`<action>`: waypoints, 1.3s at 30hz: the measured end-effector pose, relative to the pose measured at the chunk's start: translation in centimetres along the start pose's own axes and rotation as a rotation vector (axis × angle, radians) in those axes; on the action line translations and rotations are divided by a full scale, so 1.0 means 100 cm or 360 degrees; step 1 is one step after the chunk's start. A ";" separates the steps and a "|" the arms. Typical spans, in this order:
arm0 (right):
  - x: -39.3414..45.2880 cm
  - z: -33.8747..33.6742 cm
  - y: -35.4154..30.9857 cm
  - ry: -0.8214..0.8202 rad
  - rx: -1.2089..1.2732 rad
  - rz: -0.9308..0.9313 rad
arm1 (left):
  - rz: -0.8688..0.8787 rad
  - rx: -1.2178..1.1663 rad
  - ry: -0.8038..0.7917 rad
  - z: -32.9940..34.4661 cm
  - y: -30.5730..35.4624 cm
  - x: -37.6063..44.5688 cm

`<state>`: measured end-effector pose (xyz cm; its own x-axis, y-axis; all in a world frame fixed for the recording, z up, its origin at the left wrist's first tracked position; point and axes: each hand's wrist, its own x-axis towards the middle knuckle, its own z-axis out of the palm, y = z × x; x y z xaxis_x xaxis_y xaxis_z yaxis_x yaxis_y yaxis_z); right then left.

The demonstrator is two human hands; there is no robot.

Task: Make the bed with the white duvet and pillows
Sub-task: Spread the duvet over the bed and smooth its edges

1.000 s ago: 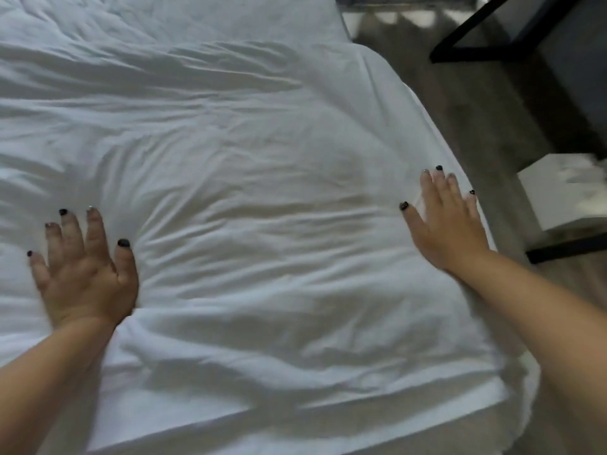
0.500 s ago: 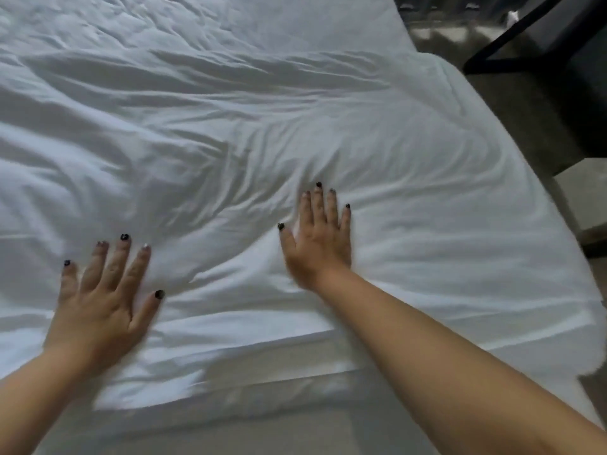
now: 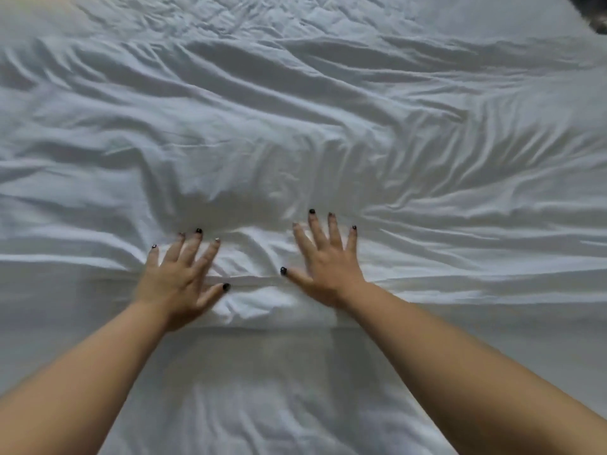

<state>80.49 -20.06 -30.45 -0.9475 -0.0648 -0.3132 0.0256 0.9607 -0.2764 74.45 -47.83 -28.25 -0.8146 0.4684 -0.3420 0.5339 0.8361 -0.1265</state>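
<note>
Pressing flat on the rumpled white duvet (image 3: 328, 126), left hand (image 3: 179, 280) and right hand (image 3: 328, 267) spread straight fingers (image 3: 315, 229).

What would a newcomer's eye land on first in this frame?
Two bare hands with dark nails, spread flat near the centre: the left hand and the right hand press side by side on the white duvet. Its deep creases fill nearly the whole view, and its near edge runs just below the palms.

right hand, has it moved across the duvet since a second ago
Yes. The right hand was by the duvet's right-hand edge near the floor; now it lies flat mid-duvet, close beside the left hand, so it swept leftward, though the camera also turned.
</note>
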 end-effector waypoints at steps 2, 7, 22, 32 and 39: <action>0.004 0.004 -0.030 -0.0033 -0.0067 -0.0161 | -0.0036 -0.0019 -0.0057 -0.002 -0.023 -0.007; 0.017 0.015 -0.086 0.0102 -0.0201 -0.0388 | 0.0236 0.0004 0.0013 0.004 -0.062 -0.010; 0.000 0.021 -0.108 0.0269 -0.0324 -0.0444 | 0.0136 0.0360 0.0190 0.014 -0.119 -0.072; 0.021 0.027 -0.178 -0.0096 -0.0365 -0.0143 | -0.0624 0.0277 -0.0200 0.033 -0.220 -0.074; 0.107 0.045 -0.340 0.0414 -0.0254 -0.0718 | -0.0495 0.0315 -0.0075 0.087 -0.365 -0.088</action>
<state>70.86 -54.58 -28.48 -0.9014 -0.4307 0.0454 -0.4313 0.8834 -0.1834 64.10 -84.97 -28.69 -0.9360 0.1830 -0.3006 0.2994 0.8629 -0.4071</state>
